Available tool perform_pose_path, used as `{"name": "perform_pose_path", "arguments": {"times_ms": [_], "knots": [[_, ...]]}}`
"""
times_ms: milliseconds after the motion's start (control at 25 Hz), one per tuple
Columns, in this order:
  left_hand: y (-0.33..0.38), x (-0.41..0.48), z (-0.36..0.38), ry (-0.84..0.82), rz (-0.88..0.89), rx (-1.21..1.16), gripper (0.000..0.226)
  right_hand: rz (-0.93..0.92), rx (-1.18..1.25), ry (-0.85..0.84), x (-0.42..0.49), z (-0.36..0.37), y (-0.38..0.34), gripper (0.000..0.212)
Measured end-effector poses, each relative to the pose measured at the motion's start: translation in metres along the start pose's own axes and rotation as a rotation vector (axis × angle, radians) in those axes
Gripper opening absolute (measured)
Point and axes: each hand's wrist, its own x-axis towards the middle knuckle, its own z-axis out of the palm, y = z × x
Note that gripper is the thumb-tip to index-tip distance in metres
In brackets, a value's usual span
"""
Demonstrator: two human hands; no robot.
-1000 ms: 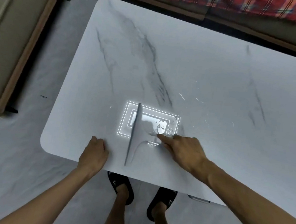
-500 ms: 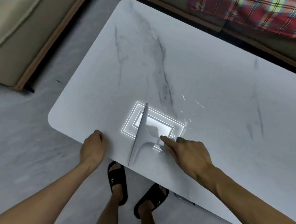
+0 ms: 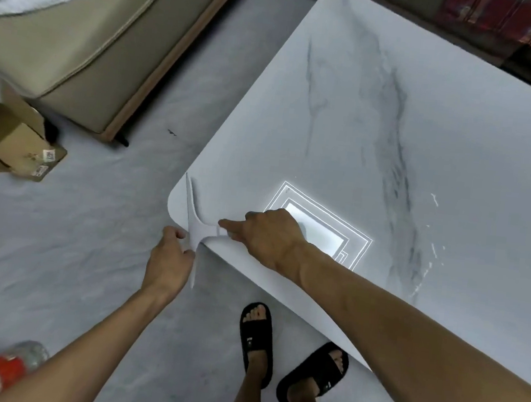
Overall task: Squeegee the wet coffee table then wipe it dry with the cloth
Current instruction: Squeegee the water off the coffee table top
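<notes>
Marble table (image 3: 426, 135), glossy — pale T-shaped squeegee (image 3: 196, 229)

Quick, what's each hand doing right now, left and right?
Left hand: fingers curled beside the squeegee blade; whether it grips anything cannot be told.
Right hand: closed on the squeegee handle.
</notes>
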Motion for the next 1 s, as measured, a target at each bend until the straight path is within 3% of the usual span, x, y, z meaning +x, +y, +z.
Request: {"name": "perform_pose_path", "arguments": {"times_ms": [200,320,560,800,880,1000], "knots": [[-0.001,0.021,-0.010,-0.127,0.026,0.027,0.027,0.067,0.098,0.023,0.019,0.004,0.004,0.039],[0.013,0.027,-0.003,-0.202,0.054,0.031,0.026,0.222,0.186,0.076,-0.008,0.002,0.041,0.038],[0.055,0.016,0.038,-0.396,0.150,0.120,0.028,0.554,0.250,0.112,-0.131,0.023,0.113,0.039],[0.078,0.000,0.068,-0.516,0.212,0.304,0.024,0.817,0.122,0.049,-0.265,0.027,0.129,0.043],[0.077,-0.005,0.070,-0.516,0.209,0.312,0.023,0.818,0.080,0.032,-0.267,0.020,0.116,0.041],[0.077,-0.010,0.064,-0.452,0.205,0.229,0.025,0.656,0.177,0.096,-0.222,0.018,0.084,0.040]]}}
